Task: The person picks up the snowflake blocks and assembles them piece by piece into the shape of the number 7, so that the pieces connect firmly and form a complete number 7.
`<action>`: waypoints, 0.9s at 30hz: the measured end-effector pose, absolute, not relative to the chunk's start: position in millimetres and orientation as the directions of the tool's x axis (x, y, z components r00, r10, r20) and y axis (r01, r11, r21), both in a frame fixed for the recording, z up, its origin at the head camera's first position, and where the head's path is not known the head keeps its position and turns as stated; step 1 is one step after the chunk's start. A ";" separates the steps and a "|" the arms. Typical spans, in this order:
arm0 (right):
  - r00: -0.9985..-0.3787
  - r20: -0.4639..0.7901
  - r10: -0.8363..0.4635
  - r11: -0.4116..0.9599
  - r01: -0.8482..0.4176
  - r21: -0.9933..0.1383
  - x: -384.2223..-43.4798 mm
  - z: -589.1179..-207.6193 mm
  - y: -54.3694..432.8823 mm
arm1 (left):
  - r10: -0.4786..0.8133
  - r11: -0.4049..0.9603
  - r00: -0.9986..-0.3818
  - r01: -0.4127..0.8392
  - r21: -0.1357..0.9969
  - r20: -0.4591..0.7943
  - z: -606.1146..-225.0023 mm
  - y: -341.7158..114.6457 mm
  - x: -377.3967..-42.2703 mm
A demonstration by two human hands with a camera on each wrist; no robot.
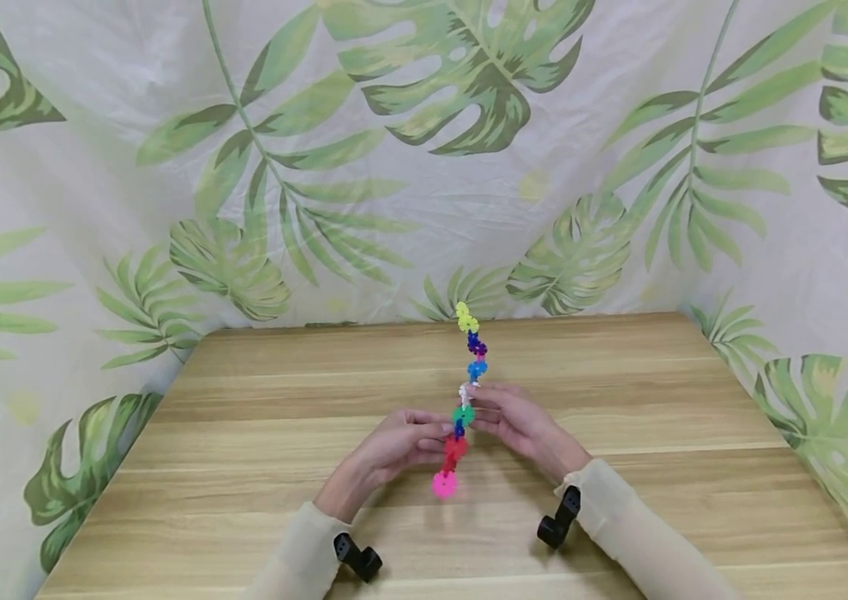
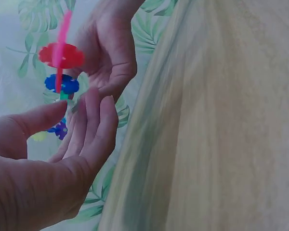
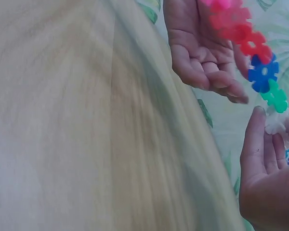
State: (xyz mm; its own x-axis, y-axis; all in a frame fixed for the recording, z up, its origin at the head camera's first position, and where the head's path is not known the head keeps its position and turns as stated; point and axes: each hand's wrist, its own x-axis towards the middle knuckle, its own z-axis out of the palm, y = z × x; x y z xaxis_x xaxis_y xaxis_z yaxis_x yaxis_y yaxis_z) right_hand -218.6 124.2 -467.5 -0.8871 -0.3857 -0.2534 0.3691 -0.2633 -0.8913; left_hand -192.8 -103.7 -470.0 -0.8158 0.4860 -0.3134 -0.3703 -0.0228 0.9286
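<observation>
A chain of interlocking plastic snowflake discs [image 1: 456, 448] is held up over the table. It runs from pink through red, blue, green, white, light blue and purple to yellow at the far end. My right hand [image 1: 517, 421] pinches it at the white disc [image 3: 275, 122] between thumb and fingers. Beside the red and blue part is my left hand [image 1: 401, 446], its fingers loosely bent. In the left wrist view a gap shows between the left thumb [image 2: 50, 115] and fingers, with the chain passing behind the thumb tip. The pink disc [image 1: 444, 484] is at the near end.
A wood-grain table [image 1: 281, 392] lies beneath both hands. Behind it and at its sides hangs a pale cloth [image 1: 469, 225] printed with green leaves. Black wrist cameras [image 1: 559, 518] are strapped over the cream sleeves [image 1: 634, 533].
</observation>
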 end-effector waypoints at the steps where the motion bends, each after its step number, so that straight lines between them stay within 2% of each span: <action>1: -0.888 -0.249 -0.386 -0.256 0.362 -0.896 -218.3 -466.3 125.7 | 0.475 -0.011 -0.820 -0.367 0.930 -0.318 -469.5 -104.7 -193.3; 7: -0.891 -0.278 -0.358 -0.194 0.362 -0.912 -216.0 -461.7 131.3 | 0.402 0.029 -0.859 -0.335 0.942 -0.318 -459.2 -113.2 -204.7; 15: -0.896 -0.306 -0.323 -0.025 0.331 -0.943 -210.7 -463.5 134.6 | 0.208 0.023 -0.948 -0.242 0.970 -0.242 -434.6 -124.6 -231.6; 22: -0.901 -0.312 -0.302 0.070 0.306 -0.949 -207.7 -465.9 137.3 | 0.114 0.016 -0.966 -0.231 0.973 -0.232 -424.9 -126.2 -245.6; 27: -0.898 -0.312 -0.309 0.127 0.286 -0.950 -205.0 -466.0 136.9 | 0.094 -0.002 -0.964 -0.249 0.969 -0.247 -428.2 -124.7 -252.5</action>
